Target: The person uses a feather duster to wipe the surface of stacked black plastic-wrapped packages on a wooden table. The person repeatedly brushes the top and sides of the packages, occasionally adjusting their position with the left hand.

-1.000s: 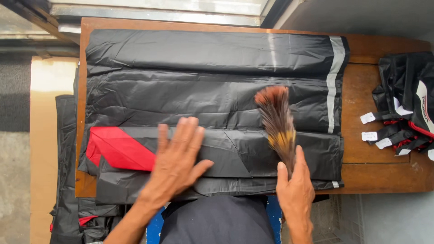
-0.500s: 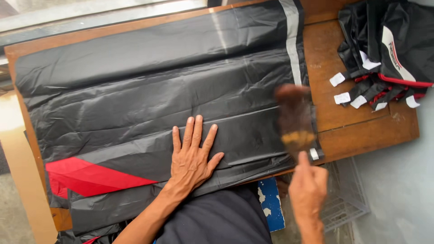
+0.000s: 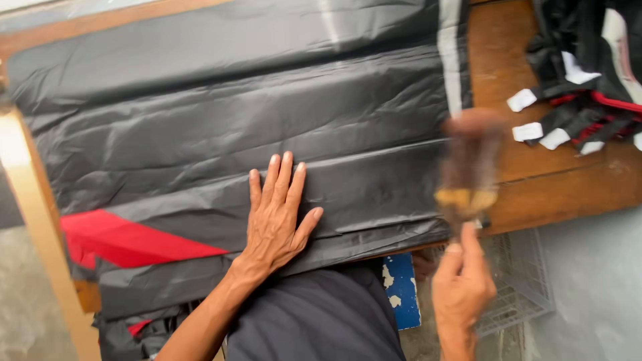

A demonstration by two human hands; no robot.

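Black fabric (image 3: 234, 127) with a red panel (image 3: 127, 241) and a light stripe (image 3: 449, 53) lies spread over a wooden table (image 3: 555, 187). My left hand (image 3: 277, 217) rests flat on the fabric near its front edge, fingers apart. My right hand (image 3: 461, 287) grips the handle of a brown feather brush (image 3: 468, 160), which is blurred and stands over the fabric's right edge and the bare wood.
A heap of black garment pieces (image 3: 588, 60) with white tags and red trim lies at the table's far right. A wire basket (image 3: 521, 281) and a blue object (image 3: 401, 287) sit below the table's front edge. A pale wooden rail (image 3: 33, 220) runs along the left.
The brush has swept right, from the middle of the fabric to its right edge. The view has moved closer and tilted. My left hand stays flat on the fabric.
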